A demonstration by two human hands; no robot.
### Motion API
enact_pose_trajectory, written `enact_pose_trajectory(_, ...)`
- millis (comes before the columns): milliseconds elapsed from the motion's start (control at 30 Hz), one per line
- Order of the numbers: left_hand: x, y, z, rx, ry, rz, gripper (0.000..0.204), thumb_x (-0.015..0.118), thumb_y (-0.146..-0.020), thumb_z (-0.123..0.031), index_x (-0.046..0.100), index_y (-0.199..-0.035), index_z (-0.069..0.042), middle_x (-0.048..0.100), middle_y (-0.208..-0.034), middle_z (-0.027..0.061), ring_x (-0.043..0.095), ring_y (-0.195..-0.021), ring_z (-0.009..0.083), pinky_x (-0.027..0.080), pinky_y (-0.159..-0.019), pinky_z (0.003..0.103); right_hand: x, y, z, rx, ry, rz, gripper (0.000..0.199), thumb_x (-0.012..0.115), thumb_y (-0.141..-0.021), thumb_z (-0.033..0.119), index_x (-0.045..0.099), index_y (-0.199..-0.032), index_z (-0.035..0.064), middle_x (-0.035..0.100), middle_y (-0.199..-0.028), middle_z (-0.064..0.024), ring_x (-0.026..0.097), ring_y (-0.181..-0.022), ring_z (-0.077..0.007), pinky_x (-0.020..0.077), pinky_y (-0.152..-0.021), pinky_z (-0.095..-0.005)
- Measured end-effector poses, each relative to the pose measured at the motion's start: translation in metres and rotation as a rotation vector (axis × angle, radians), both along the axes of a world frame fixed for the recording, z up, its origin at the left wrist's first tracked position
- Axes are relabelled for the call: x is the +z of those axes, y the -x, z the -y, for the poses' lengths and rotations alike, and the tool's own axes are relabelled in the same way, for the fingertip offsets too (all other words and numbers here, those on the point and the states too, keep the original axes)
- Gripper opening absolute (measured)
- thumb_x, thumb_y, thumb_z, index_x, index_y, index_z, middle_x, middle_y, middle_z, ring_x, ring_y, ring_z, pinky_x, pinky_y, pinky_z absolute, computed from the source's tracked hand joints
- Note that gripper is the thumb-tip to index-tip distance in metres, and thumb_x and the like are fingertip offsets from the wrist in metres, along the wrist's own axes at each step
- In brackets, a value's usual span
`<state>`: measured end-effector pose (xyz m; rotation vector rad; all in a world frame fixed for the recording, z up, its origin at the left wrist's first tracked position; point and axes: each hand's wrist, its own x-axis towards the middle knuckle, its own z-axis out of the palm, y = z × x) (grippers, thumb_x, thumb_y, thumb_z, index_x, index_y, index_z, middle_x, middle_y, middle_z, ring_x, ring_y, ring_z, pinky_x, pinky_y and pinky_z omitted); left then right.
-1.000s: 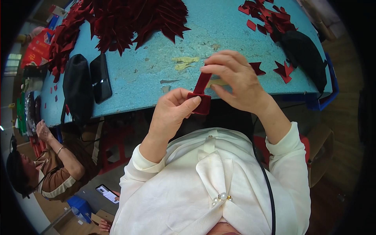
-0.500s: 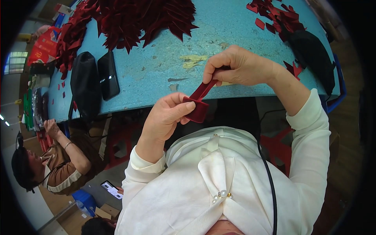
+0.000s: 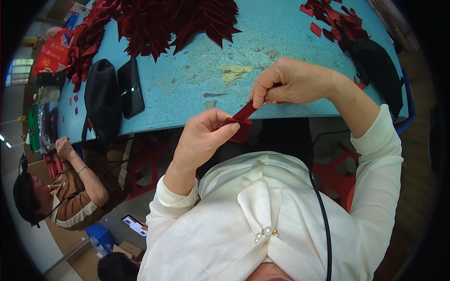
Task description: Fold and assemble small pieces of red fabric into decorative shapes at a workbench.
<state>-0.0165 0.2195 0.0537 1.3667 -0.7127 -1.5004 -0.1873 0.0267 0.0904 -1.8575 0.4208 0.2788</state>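
Observation:
A dark red velvet strip (image 3: 244, 111) stretches between my two hands, just off the table's near edge. My left hand (image 3: 202, 136) pinches its lower, folded part between thumb and fingers, with a flap hanging below the thumb. Up and to the right, my right hand (image 3: 291, 83) grips the strip's other end in closed fingertips. Part of the strip is hidden behind the fingers of both hands.
Dark red pointed pieces (image 3: 154, 23) form a large pile on the blue table (image 3: 187, 89), with more pieces (image 3: 335, 21) at far right. A black pouch (image 3: 102, 100), a phone (image 3: 130, 89) and a black cloth item (image 3: 377, 72) lie there. At left sits a person (image 3: 75, 196).
My right hand has moved slightly right and down, and the strip's folded part looks smaller beneath my left thumb. My left hand keeps its pinch.

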Motion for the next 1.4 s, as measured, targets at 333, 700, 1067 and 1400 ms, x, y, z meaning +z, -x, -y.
enact_pose_trajectory(333, -0.003, -0.001, -0.001, -0.033, -0.013, 0.044, 0.013, 0.069, -0.087, -0.005, 0.063, -0.097, 0.000, 0.068, -0.089, 0.0054, 0.063, -0.078, 0.0090, 0.051, -0.073, 0.021, -0.014, -0.001, -0.001, 0.022, 0.191, 0.208, 0.005, 0.065, -0.082, 0.001, 0.069, -0.084, -0.0011, 0.064, -0.077, -0.0058, 0.059, -0.067, -0.0140, 0.0472, -0.060, -0.0273)
enact_pose_trajectory(700, -0.008, 0.005, -0.002, -0.021, 0.066, 0.183, 0.010, 0.067, -0.088, -0.002, 0.063, -0.097, 0.002, 0.068, -0.088, 0.0038, 0.061, -0.078, 0.0068, 0.049, -0.071, 0.020, -0.008, -0.012, -0.018, -0.069, 0.473, 0.179, 0.033, 0.081, -0.073, 0.022, 0.059, -0.063, 0.0003, 0.057, -0.062, -0.0089, 0.054, -0.056, -0.0205, 0.0434, -0.052, -0.0327)
enact_pose_trajectory(1067, -0.009, 0.014, -0.003, 0.046, 0.145, 0.344, 0.009, 0.067, -0.087, -0.003, 0.064, -0.093, 0.002, 0.067, -0.081, 0.0024, 0.060, -0.072, 0.0045, 0.047, -0.063, 0.019, -0.015, -0.014, -0.018, -0.046, 0.412, 0.265, 0.023, 0.076, -0.079, 0.021, 0.066, -0.084, 0.0008, 0.065, -0.079, -0.0122, 0.063, -0.074, -0.0268, 0.0495, -0.066, -0.0370)
enact_pose_trajectory(1400, -0.010, 0.022, -0.003, 0.063, 0.196, 0.376, 0.008, 0.066, -0.086, -0.002, 0.064, -0.091, 0.003, 0.068, -0.079, 0.0040, 0.060, -0.069, 0.0044, 0.046, -0.059, 0.019, 0.003, -0.015, -0.022, 0.196, 0.722, 0.233, 0.019, 0.072, -0.081, 0.018, 0.064, -0.081, 0.0005, 0.063, -0.080, -0.0120, 0.062, -0.078, -0.0306, 0.0496, -0.071, -0.0388)
